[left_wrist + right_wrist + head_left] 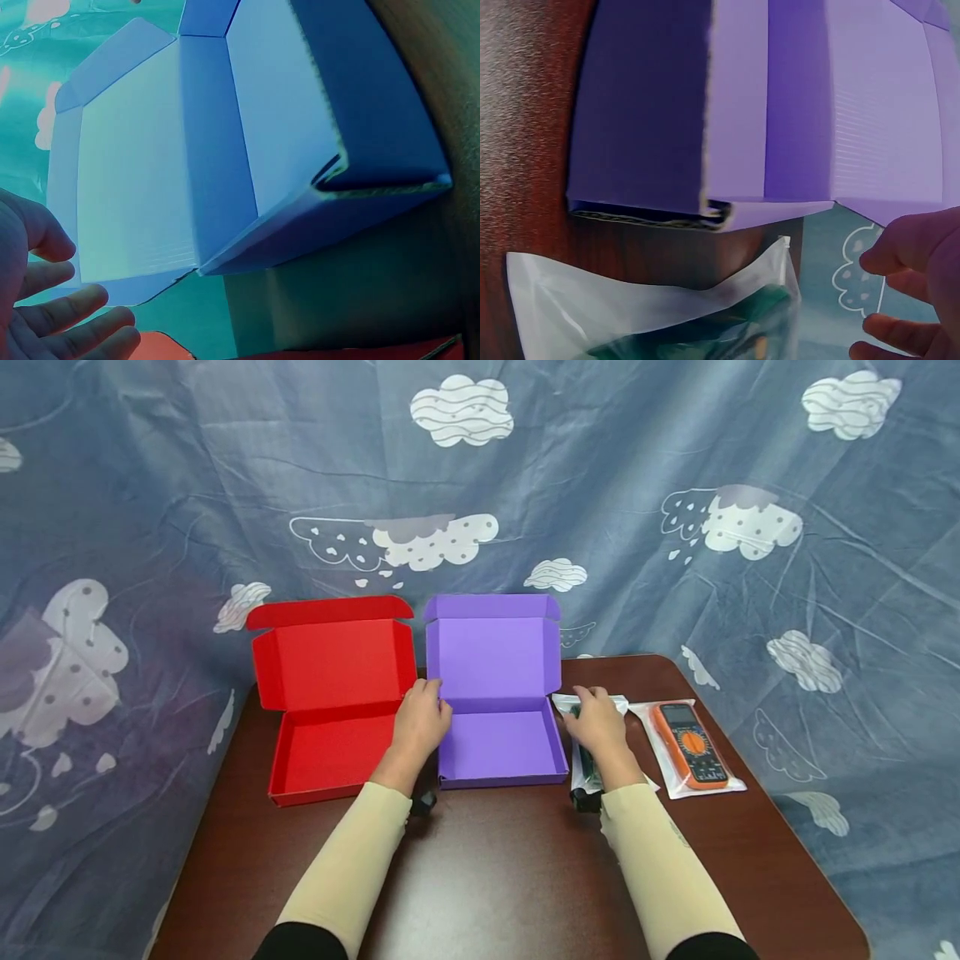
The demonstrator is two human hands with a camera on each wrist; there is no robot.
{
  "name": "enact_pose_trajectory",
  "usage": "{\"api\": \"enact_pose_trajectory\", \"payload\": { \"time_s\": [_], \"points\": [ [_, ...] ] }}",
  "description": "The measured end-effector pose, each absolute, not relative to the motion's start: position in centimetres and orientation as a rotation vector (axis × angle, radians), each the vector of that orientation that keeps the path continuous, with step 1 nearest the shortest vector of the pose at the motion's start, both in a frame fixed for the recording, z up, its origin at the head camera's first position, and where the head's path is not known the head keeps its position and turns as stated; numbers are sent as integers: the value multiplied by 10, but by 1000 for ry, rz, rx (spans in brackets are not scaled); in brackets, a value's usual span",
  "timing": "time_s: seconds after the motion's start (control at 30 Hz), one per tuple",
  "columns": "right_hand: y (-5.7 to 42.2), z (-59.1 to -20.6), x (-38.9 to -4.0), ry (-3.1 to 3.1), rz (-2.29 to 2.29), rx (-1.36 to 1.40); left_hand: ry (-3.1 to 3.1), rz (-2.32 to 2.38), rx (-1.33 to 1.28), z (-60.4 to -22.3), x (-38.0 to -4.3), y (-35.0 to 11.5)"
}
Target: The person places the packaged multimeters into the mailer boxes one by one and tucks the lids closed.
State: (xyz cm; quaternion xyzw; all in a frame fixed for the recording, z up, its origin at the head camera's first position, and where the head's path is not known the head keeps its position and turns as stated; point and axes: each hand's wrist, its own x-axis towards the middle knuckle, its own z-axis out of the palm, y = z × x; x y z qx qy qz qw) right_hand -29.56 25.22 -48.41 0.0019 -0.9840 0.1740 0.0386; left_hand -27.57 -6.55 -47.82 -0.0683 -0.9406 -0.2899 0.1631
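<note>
Cardboard this thin should make the purple box (495, 700) light and fairly stiff. I see it at the middle of the table (502, 877), its lid (491, 656) raised. I judge the lid floppy at its fold and easy to crease, so I would take hold of both side edges and press evenly; the smooth faces may slide a little under dry fingers.

The left hand (422, 717) is by the box's left side and the right hand (597, 727) by its right, fingers loosely bent, neither grasping anything; whether a fingertip brushes the cardboard I cannot tell.

The red box (337, 700), also open, stands close on the left and leaves only a narrow gap for fingers. A clear bag (682, 315) with something green inside lies under the right hand, just beside the purple box, and could snag. An orange meter (690, 743) in its own wrapper lies further right.
</note>
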Motion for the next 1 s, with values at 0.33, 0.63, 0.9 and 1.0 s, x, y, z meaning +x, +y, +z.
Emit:
{"api": "enact_pose_trajectory", "payload": {
  "time_s": [0.33, 0.63, 0.9, 1.0],
  "points": [
    [255, -494, -293, -3058, 486, -133, -2697, -874, -134, -488, -269, -66],
    [259, -501, -291, -3107, 459, -191, -2696, -914, -106, -498, -264, -64],
    [266, -504, -288, -3096, 486, -228, -2667, -942, -75, -506, -261, -59],
    [268, -506, -288, -3095, 487, -244, -2700, -952, -49, -508, -260, -59]
  ]
}}
